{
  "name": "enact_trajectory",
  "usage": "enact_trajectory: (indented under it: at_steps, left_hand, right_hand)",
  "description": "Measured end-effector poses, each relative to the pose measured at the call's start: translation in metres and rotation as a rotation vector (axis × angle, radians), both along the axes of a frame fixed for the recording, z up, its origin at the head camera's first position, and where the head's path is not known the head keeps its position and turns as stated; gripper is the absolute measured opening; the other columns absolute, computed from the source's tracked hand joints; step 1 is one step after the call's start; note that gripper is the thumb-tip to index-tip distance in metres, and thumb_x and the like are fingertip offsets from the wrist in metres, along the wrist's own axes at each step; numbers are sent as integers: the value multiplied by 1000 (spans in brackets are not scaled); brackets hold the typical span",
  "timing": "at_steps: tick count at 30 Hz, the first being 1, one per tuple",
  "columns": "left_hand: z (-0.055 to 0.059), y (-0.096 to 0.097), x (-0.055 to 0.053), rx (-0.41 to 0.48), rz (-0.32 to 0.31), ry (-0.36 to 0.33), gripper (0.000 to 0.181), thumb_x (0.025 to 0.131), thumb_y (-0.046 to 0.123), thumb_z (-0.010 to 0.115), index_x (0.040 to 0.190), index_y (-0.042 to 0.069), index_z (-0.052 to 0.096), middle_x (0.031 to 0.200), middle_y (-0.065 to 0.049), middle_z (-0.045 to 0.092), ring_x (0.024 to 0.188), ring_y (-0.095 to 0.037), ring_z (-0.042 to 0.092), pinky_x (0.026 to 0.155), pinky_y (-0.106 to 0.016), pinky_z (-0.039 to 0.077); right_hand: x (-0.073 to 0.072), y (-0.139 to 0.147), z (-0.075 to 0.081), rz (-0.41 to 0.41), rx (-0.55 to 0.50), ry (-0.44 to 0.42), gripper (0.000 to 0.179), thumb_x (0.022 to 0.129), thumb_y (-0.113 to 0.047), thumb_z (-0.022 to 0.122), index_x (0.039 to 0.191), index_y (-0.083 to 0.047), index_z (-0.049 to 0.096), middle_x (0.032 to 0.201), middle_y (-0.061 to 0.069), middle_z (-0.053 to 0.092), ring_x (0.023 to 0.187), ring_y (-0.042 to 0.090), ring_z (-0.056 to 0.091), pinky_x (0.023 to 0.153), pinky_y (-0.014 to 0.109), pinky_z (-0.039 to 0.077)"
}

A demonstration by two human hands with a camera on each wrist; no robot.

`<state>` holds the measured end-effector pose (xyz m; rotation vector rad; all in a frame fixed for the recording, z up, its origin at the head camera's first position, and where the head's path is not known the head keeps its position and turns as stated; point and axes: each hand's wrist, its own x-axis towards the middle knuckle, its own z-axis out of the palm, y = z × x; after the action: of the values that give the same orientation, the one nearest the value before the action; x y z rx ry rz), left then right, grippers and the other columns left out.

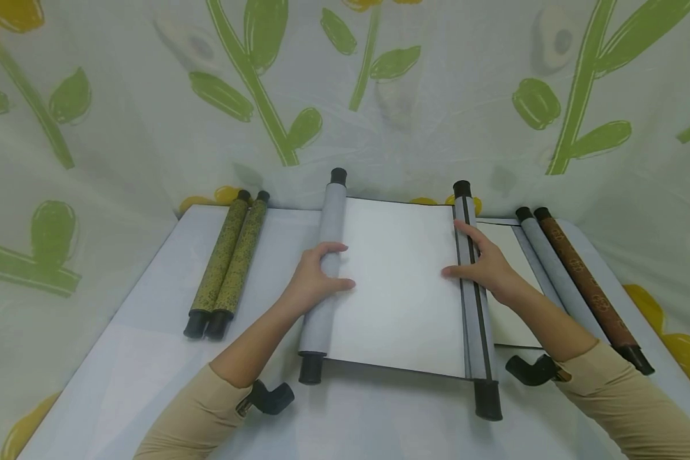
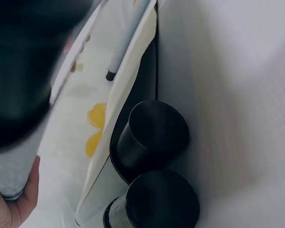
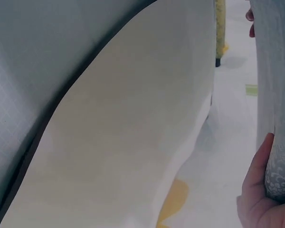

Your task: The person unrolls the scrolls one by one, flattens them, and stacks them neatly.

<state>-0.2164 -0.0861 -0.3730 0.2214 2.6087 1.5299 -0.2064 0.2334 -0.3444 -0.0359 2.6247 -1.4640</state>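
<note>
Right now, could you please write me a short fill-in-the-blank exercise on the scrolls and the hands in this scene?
Of the left hand and the right hand, the one holding the roll with dark lengthwise stripes is the ____.
There are ____ yellow-green scrolls lying side by side.
The patterned scroll farthest right on the table is ____ in colour.
The end caps of the open scroll are coloured ____.

Missing words: right; two; brown; black.

Unrolled scroll (image 1: 399, 287): plain pale surface, no lettering to read.
Brown roll (image 1: 586, 281): ornamental motifs, too small to tell as writing.
Green-gold rolls (image 1: 240, 259): speckled pattern, no words.
Curtain (image 1: 402, 150): printed floral pattern, no legible text.
</note>
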Motion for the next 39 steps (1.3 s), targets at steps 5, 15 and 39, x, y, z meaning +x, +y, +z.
enact_trajectory:
  at_steps: [5, 15, 39]
  left_hand:
    - [2, 0, 0, -67, 9, 15, 66, 67, 13, 83, 126, 20, 55, 136, -18, 39, 123, -36, 40, 96, -57, 37]
    - [3, -4, 0, -46, 28, -1, 61, 70, -2, 65, 127, 20, 54, 136, -18, 40, 117, -36, 42, 88, -57, 41]
    - [1, -7, 0, -16, 13, 32, 56, 71, 10, 79, 124, 16, 60, 135, -17, 43, 123, -34, 40, 99, -55, 34]
  right_hand:
    - [0, 0, 3, 17, 0, 24, 102, 76, -6, 77, 153, -22, 12, 157, 19, 4, 139, 42, 15, 102, 57, 29]
    - [3, 4, 5, 50, 1, 43, 95, 79, 3, 67, 153, -18, 11, 156, 22, 3, 139, 44, 11, 105, 61, 22]
    - [1, 9, 9, 9, 65, 8, 99, 75, -4, 75, 153, -21, 16, 158, 18, 4, 142, 43, 5, 108, 63, 12]
